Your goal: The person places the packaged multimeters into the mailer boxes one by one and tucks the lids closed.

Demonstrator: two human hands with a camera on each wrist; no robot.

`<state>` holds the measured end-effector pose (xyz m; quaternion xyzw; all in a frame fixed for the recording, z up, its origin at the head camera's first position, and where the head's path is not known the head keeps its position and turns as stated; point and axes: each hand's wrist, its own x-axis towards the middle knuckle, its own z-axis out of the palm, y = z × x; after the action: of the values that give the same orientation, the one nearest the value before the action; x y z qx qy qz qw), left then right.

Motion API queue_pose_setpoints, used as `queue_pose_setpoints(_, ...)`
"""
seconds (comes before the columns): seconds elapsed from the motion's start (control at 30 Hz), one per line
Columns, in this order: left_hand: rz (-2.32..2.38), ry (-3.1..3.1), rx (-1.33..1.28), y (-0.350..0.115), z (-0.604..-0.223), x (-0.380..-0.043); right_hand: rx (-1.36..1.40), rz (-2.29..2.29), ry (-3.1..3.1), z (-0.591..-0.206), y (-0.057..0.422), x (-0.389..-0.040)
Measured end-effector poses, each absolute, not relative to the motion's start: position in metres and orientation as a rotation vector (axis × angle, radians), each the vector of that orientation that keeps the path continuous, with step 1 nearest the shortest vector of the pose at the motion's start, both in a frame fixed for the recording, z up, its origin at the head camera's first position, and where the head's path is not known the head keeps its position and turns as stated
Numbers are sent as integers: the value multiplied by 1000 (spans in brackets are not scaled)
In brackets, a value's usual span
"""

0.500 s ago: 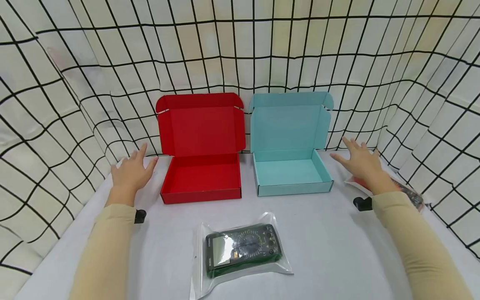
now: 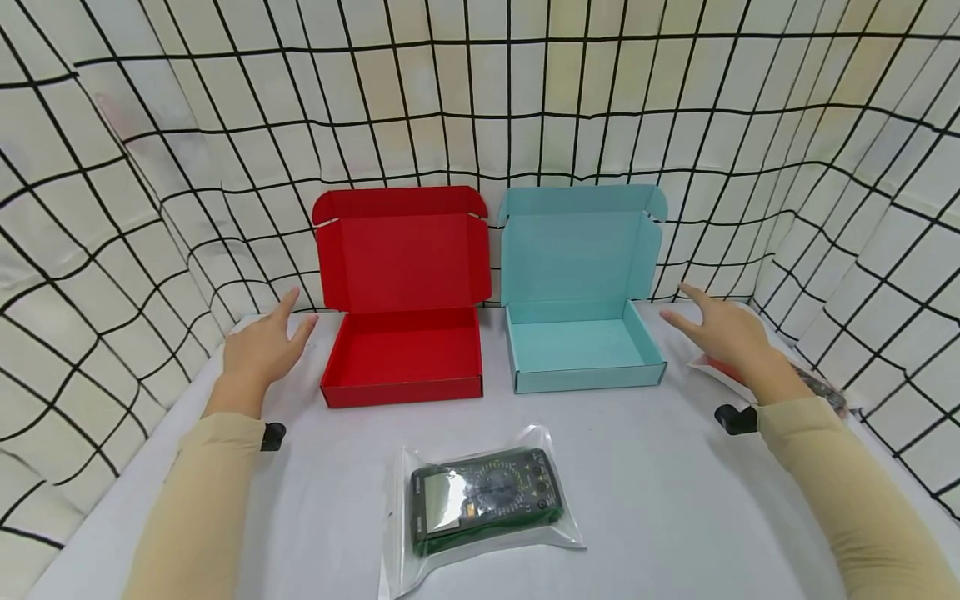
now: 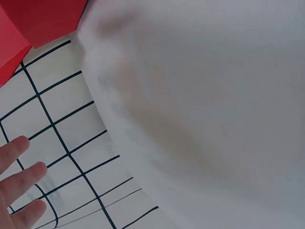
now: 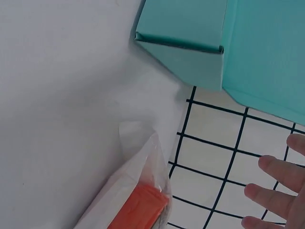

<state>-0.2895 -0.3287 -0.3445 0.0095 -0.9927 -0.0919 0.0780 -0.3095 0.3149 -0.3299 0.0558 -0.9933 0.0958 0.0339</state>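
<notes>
My left hand (image 2: 259, 348) is held above the table, left of an open red cardboard box (image 2: 405, 392), touching nothing. To the right of an open light-blue box (image 2: 592, 379), my right hand (image 2: 727, 333) hovers with fingers extended and holds nothing. Beneath that hand lies a clear bag with a red item (image 4: 140, 207), partly hidden by the wrist in the head view. A digital multimeter (image 2: 487, 500) in a clear zip bag rests on the table between the forearms. Both boxes have their lids raised, and no contents show inside.
A white cloth with a black grid (image 2: 510, 92) rises behind and on both sides. Both box lids stand against the back one. The white tabletop (image 2: 645, 483) spreads in front of the boxes.
Both hands have shifted slightly, the wrists moving outward. The right hand's fingers look less spread. Boxes and bagged multimeter have not moved.
</notes>
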Motion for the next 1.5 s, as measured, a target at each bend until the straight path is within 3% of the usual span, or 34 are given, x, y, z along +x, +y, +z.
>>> queue_pose_setpoints(0.9,-278,-2983,-316,-317,-342,-278,479,447,-2860,-322,265,-270)
queue_pose_setpoints(1.5,-396,-3069,-313,-320,-352,-278,848,629,-2719,-331,207,-250)
